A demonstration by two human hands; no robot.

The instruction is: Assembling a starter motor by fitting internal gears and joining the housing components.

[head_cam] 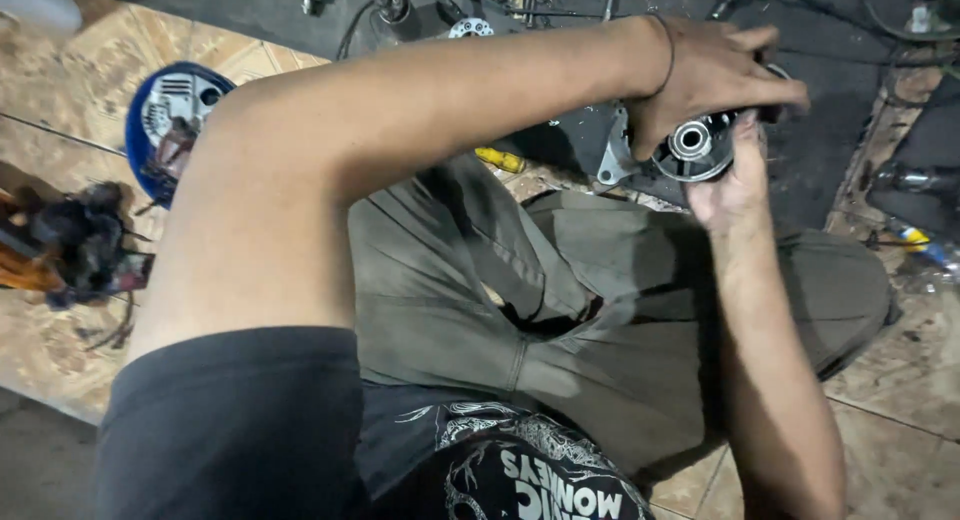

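A round grey metal housing (692,146) with a bearing hole in its middle is held up in front of me, over my crossed legs. My left hand (706,72) wraps over its top edge, fingers curled across the rim, a thin dark band on the wrist. From below, my right hand (735,178) cups the housing's right side. Both hands grip the part; its far rim is hidden by my fingers.
A dark mat (820,130) on the tiled floor carries small metal parts and cables. A blue bowl (150,130) holding another silver housing sits at left, beside a dark greasy rag pile (85,245). A yellow-handled tool (500,160) lies near my knee.
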